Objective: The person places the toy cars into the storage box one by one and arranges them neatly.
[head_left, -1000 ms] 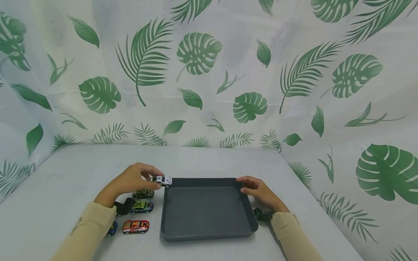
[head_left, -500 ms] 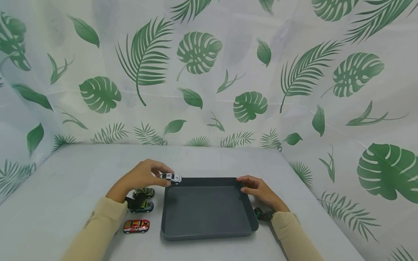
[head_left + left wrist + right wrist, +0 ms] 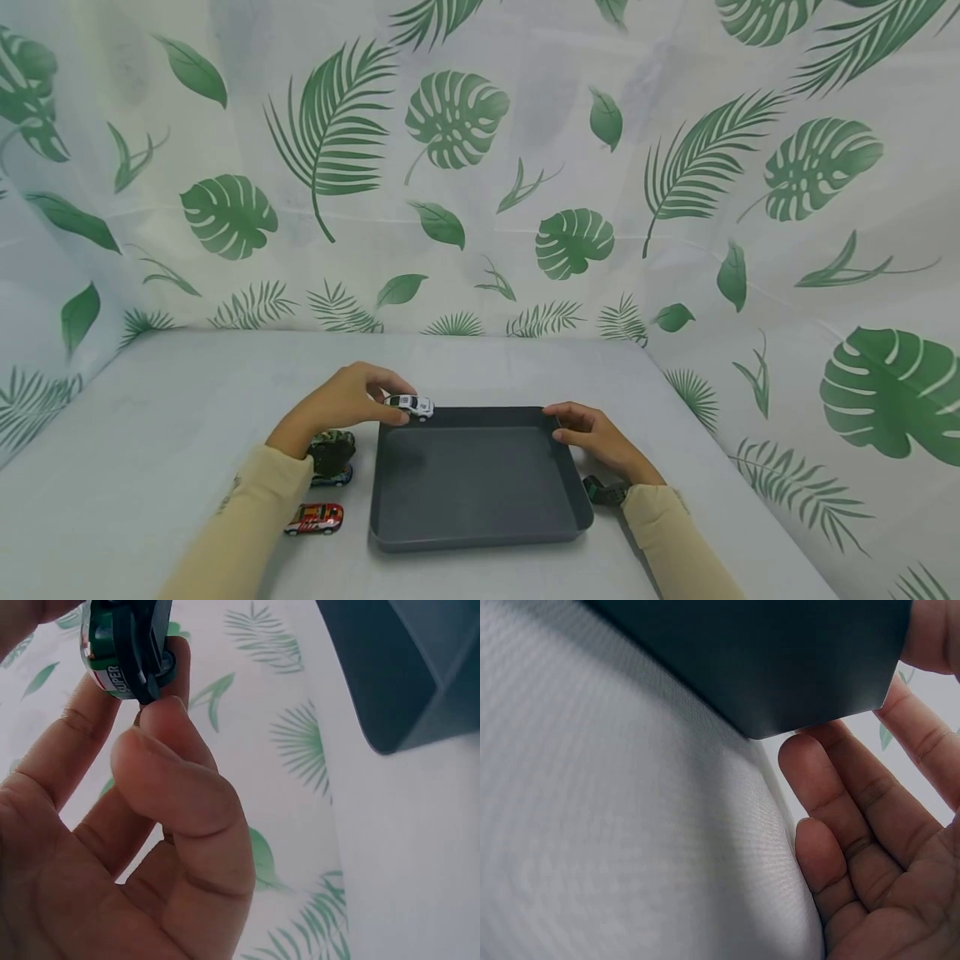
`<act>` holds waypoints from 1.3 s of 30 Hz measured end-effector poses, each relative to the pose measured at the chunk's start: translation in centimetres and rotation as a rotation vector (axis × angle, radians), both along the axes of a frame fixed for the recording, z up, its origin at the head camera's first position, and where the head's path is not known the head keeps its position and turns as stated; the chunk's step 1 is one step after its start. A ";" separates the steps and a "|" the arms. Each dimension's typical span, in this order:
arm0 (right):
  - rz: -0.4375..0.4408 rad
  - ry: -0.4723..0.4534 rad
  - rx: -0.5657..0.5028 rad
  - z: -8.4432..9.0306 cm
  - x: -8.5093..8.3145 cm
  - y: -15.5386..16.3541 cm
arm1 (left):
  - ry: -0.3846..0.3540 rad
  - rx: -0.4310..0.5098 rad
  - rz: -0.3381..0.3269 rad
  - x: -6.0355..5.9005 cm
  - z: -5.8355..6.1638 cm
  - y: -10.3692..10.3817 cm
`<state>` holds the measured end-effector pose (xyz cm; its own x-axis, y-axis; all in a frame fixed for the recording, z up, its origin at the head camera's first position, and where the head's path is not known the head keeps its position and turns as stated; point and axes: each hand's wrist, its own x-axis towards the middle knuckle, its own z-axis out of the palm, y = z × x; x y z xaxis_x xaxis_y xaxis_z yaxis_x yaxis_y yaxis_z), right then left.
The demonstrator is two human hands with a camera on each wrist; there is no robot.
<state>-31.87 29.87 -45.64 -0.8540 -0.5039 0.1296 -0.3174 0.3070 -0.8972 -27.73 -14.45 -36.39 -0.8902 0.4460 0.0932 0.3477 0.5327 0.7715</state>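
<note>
A white toy car with dark windows is pinched between the thumb and fingers of my left hand. It is held over the far left corner of a dark grey rectangular tray. In the left wrist view the toy car shows its dark underside and a side with lettering. My right hand grips the tray's far right corner, thumb on the inner side and fingers outside. From the right wrist camera the tray's wall appears beside the curved fingers.
Left of the tray, a red toy car stands on the white table. Behind it are a blue toy car and a camouflage one, partly covered by the left wrist's strap. A leaf-patterned cloth rises behind the table.
My left hand has carried the white toy car rightward, from beside the tray to over its far left corner. The right hand and tray have stayed in place.
</note>
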 end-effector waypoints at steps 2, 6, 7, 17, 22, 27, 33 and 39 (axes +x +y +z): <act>-0.004 -0.002 0.003 0.0 0.0 0.0 | -0.003 -0.001 -0.004 -0.1 0.1 0.3; -0.004 -0.001 0.007 0.0 0.0 0.0 | -0.015 0.010 -0.018 -0.1 0.2 1.0; -0.005 -0.001 0.008 0.0 0.0 0.0 | -0.017 0.012 -0.020 -0.2 0.2 1.1; -0.013 -0.003 0.019 0.0 0.0 0.0 | -0.043 0.020 0.005 -0.8 -0.2 3.3; -0.019 -0.015 0.021 0.0 0.0 0.0 | -0.044 0.047 -0.018 -1.1 -0.6 4.3; -0.020 -0.018 0.016 0.0 0.0 0.0 | -0.055 0.068 -0.031 -1.4 -1.1 5.4; -0.025 -0.031 0.012 0.1 0.1 0.0 | -0.065 0.076 -0.032 -1.6 -1.5 6.4; -0.028 -0.035 0.011 0.1 0.1 -0.1 | -0.065 0.090 -0.026 -1.9 -2.0 7.4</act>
